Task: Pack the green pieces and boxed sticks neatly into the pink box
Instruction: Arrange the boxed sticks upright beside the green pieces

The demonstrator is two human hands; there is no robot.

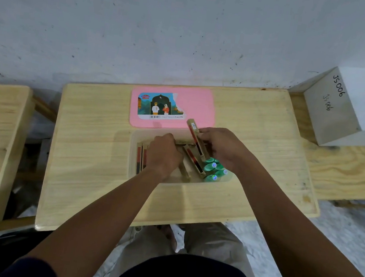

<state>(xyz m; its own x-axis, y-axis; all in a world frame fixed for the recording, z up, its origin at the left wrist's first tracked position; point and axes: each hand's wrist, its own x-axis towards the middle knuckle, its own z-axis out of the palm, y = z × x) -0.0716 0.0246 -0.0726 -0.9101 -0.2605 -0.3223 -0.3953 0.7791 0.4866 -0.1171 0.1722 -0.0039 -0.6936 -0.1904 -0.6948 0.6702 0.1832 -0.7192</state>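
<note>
Right hand pinches tilted tan stick box over clear plastic box; left hand inside, grip unclear.

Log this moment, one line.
left hand: inside pale plastic box, grip hidden; right hand: holds long tan stick box, tilted; green round pieces: box's right end; pink lid: off, behind

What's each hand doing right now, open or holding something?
Left hand: cannot tell; fingers curl down among the stick boxes, tips hidden.
Right hand: holding a tilted stick box.
</note>
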